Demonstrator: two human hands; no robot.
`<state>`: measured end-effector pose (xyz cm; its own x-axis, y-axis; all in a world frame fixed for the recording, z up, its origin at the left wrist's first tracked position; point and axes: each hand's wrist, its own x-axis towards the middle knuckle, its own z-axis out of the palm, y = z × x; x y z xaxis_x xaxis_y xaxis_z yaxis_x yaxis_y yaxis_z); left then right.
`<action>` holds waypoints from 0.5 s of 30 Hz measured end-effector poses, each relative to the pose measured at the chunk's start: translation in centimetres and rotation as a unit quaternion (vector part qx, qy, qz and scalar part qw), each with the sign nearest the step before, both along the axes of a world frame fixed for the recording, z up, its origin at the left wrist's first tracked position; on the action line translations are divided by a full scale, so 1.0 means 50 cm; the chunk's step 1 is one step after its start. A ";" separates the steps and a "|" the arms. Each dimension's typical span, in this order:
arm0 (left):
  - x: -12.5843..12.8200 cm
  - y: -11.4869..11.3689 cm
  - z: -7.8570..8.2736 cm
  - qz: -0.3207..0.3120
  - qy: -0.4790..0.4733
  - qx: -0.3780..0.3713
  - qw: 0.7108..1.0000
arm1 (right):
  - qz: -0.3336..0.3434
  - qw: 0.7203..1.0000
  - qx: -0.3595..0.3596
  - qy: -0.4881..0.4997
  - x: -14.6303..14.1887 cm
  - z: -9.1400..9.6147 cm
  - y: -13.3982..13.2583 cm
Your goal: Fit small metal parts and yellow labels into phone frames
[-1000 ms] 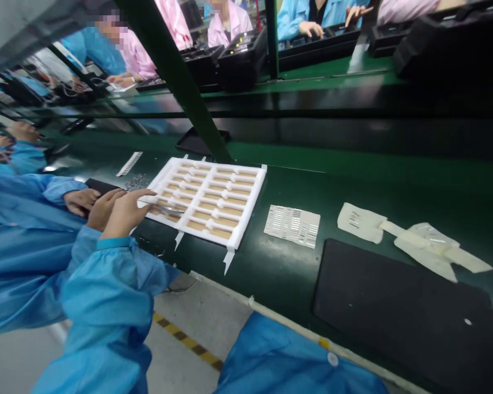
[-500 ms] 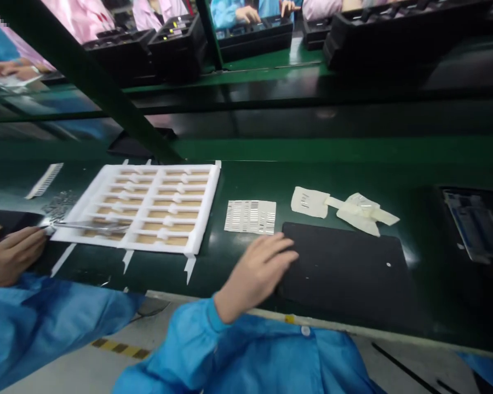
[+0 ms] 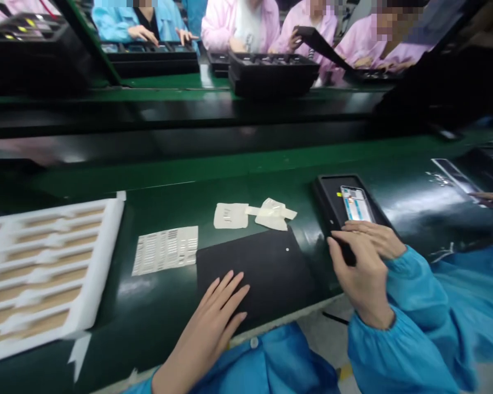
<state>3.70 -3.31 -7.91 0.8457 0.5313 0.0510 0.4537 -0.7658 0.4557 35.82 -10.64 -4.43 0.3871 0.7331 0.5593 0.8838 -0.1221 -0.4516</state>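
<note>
My left hand [image 3: 216, 323] lies flat and open on the near edge of a black mat [image 3: 271, 262], fingers spread, holding nothing. My right hand [image 3: 359, 279] is closed on the near end of a black tray [image 3: 331, 191], thumb against its dark rim. In that tray lies a phone-like device [image 3: 354, 203] with a lit blue and white face. Beside my right hand, a co-worker's fingers [image 3: 372, 236] reach in from the right and rest on the same end of the tray.
A white foam tray [image 3: 104, 257] with tan slots sits at the left. A sheet of small metal strips [image 3: 166, 249] and crumpled cream backing papers [image 3: 252, 214] lie behind the mat. Black trays [image 3: 271, 74] and seated people are across the green belt.
My view has swung right. My left hand slid back to the mat's near edge. My right hand came into view and closed on the black tray, which has moved in closer.
</note>
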 end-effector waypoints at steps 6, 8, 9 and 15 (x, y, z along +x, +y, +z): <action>0.006 0.007 0.024 0.030 -0.027 0.012 0.999 | -0.103 0.994 -0.003 -0.041 0.074 -0.014 0.040; 0.014 0.008 0.032 0.034 -0.042 0.003 0.999 | -0.186 0.981 -0.051 -0.030 0.127 -0.031 0.051; 0.018 0.007 0.035 0.033 -0.050 -0.002 0.998 | -0.215 0.973 -0.086 -0.014 0.150 -0.039 0.055; 0.047 -0.002 0.060 0.031 -0.106 -0.081 0.991 | -0.271 0.955 -0.083 0.090 0.206 -0.046 0.056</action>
